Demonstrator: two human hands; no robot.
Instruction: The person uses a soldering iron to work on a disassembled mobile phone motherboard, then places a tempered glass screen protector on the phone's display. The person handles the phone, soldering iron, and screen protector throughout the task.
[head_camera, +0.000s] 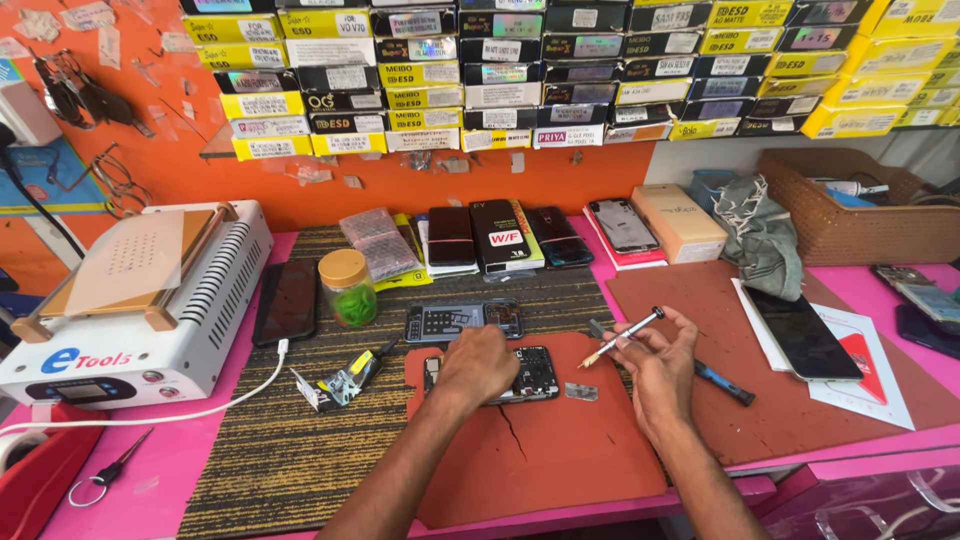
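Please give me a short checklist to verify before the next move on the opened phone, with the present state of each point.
1. Left hand steadies the opened black phone with exposed circuit board: ok.
2. Right hand holds the thin silver screwdriver: ok.
3. Screwdriver tip seated on a screw: not ok, tip is off the phone.
4. Phone lies on the torn orange rubber mat: ok.
5. Small grey metal plate lies apart from the phone: ok.
6. Loose screws accounted for: cannot tell.

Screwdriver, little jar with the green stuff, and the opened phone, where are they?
screwdriver (625, 336), head view, middle of its metal shaft.
jar (348, 290), head view, its clear side.
opened phone (535, 374), head view, its bare right half.
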